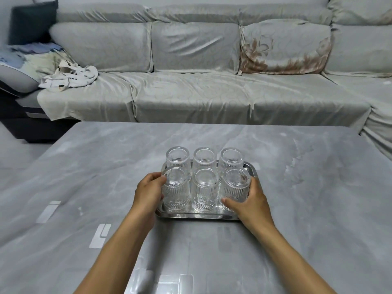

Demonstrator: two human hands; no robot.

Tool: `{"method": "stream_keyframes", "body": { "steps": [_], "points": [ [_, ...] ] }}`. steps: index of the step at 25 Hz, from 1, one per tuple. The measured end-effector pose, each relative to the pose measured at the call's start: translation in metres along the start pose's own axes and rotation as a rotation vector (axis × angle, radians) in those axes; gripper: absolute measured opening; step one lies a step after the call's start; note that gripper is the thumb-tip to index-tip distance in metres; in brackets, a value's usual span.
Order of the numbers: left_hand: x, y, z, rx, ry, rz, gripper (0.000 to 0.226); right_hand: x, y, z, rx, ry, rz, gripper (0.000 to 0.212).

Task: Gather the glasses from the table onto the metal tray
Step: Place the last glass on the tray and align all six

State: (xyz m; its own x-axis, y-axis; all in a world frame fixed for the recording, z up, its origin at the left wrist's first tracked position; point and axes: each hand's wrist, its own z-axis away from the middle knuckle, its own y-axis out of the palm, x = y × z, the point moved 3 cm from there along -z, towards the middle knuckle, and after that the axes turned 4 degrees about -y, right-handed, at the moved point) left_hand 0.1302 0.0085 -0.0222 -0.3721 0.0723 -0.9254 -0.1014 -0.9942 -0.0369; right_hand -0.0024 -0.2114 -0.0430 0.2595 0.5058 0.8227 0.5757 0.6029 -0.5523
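Observation:
Several ribbed clear glasses stand upside down in two rows on the metal tray (197, 215) in the middle of the grey table. My left hand (148, 190) wraps the front left glass (175, 193) from its left side. My right hand (252, 201) wraps the front right glass (235, 186) from its right and front. The front middle glass (205, 190) stands between them untouched. Behind it is the back row, with its middle glass (204, 159) at the tray's far edge.
The grey marble-look table (307, 187) stretches wide around the tray. A grey covered sofa (197, 92) runs along the far side and wraps to the right. A crumpled white cloth (70, 78) and piled fabrics lie on its left end.

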Motion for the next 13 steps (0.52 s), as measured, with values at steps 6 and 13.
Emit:
{"method": "stream_keyframes", "body": {
  "steps": [6,13],
  "points": [
    [0.0018,0.0003,0.0013,0.001,0.035,-0.001,0.014,-0.0004,0.0012,-0.0003,0.004,-0.019,0.010,0.098],
    [0.0032,0.0004,0.0013,0.003,0.065,-0.016,0.013,-0.0002,0.0010,-0.0004,-0.005,-0.020,-0.008,0.098]
  ]
}}
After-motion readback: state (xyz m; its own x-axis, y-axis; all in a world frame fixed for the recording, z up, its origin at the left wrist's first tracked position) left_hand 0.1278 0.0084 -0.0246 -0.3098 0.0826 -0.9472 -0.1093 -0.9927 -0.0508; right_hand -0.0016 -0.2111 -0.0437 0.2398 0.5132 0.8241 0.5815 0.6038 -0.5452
